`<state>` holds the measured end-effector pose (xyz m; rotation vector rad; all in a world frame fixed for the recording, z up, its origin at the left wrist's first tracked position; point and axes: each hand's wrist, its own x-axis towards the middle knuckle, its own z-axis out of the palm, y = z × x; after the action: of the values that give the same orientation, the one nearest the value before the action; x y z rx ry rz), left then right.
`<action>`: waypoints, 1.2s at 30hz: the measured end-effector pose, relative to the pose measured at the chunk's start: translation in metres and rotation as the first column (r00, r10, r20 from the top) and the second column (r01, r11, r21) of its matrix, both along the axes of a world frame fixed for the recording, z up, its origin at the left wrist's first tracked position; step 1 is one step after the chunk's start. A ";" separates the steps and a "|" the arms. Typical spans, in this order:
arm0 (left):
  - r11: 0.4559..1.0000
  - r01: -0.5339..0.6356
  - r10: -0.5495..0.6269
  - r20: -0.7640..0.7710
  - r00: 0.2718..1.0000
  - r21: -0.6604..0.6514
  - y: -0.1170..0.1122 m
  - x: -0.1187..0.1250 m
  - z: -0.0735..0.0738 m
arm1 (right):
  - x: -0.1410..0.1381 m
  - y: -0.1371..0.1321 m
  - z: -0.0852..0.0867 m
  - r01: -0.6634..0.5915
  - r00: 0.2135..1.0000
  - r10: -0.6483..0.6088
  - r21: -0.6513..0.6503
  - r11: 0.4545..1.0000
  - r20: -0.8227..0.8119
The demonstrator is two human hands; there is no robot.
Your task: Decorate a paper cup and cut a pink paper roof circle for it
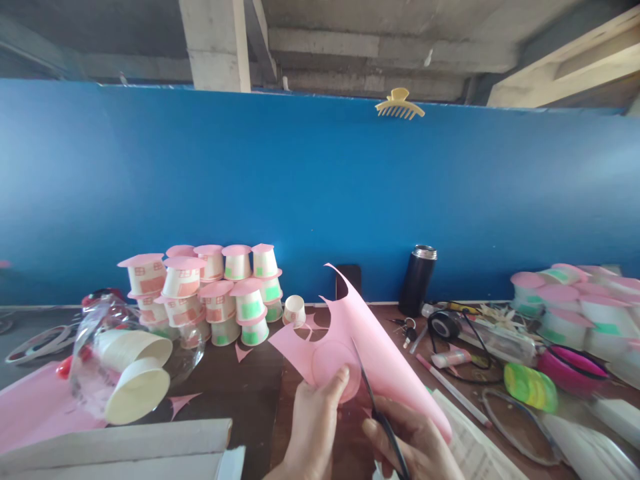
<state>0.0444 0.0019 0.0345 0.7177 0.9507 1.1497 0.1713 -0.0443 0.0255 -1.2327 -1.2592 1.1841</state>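
My left hand pinches a sheet of pink paper near a circle drawn on it, thumb on top. My right hand grips black scissors, whose blades cut into the sheet along the circle's right side. The paper curls up and away from me, with scalloped cut-outs along its far edge. Both hands are low at the frame's bottom centre, over a dark wooden table.
Stacked paper cups with pink lids stand at back left. A plastic bag of plain cups lies left, a cardboard box in front. A black flask, tape roll, pens and more lidded cups crowd the right. A blue wall stands behind.
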 end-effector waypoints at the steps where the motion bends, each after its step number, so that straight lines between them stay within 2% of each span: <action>1: 1.000 -0.001 0.001 -0.004 1.000 0.001 0.000 0.000 0.000 | 0.000 0.000 0.000 0.001 1.000 -0.001 -0.002 1.000 -0.001; 24: 1.000 0.013 -0.013 -0.059 0.998 0.010 -0.002 0.000 0.005 | 0.002 -0.001 0.003 -0.022 0.999 0.021 0.045 0.999 0.024; 36: 0.997 0.028 -0.022 -0.100 0.995 0.069 0.002 -0.003 0.000 | 0.013 0.006 -0.007 -0.108 0.988 0.103 0.045 0.993 0.111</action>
<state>0.0410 0.0038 0.0342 0.8475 0.9853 1.1384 0.1845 -0.0381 0.0182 -1.2190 -1.4426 1.1655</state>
